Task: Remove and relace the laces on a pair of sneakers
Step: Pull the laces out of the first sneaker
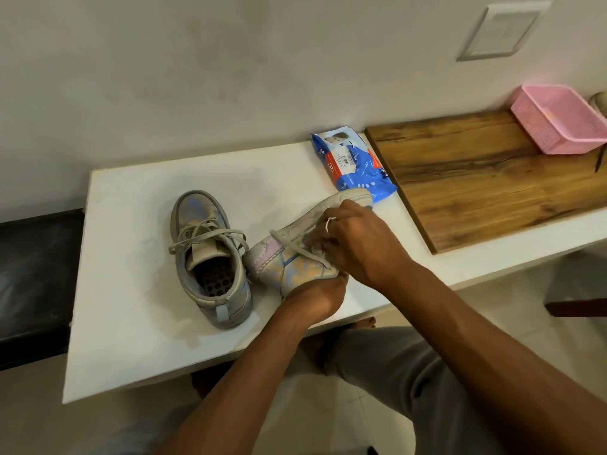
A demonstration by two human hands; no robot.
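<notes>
On the white rectangular tabletop [131, 323], left of centre in the frame, stands an upright sneaker [210, 257] of grey fabric with blue and tan patches. Its toe points to the wall, its heel to the viewer, and its own flat beige laces are threaded and hang loose over the tongue. Just beside it, right of centre, is the matching tilted sneaker [289, 261], tipped on its side with pink, blue and tan panels facing up. Its pale rubber toe points to the upper right and its heel end nearly touches the upright sneaker.

The left hand [315, 297] comes in from the lower left and grasps the tilted sneaker from below, fingers wrapped under its near side. The right hand [358, 244], wearing a silver ring, lies over the shoe's lacing. Its fingers are curled round the beige lace [282, 239], one strand of which runs out to the left of the hand; the fingertips are blurred.

Behind the shoe's toe lies a blue plastic wipes packet [354, 165]. To the right is a brown wooden board [492, 185], and a pink plastic basket [558, 119] sits on its far corner. The person's grey trousers [410, 372] fill the lower right.
</notes>
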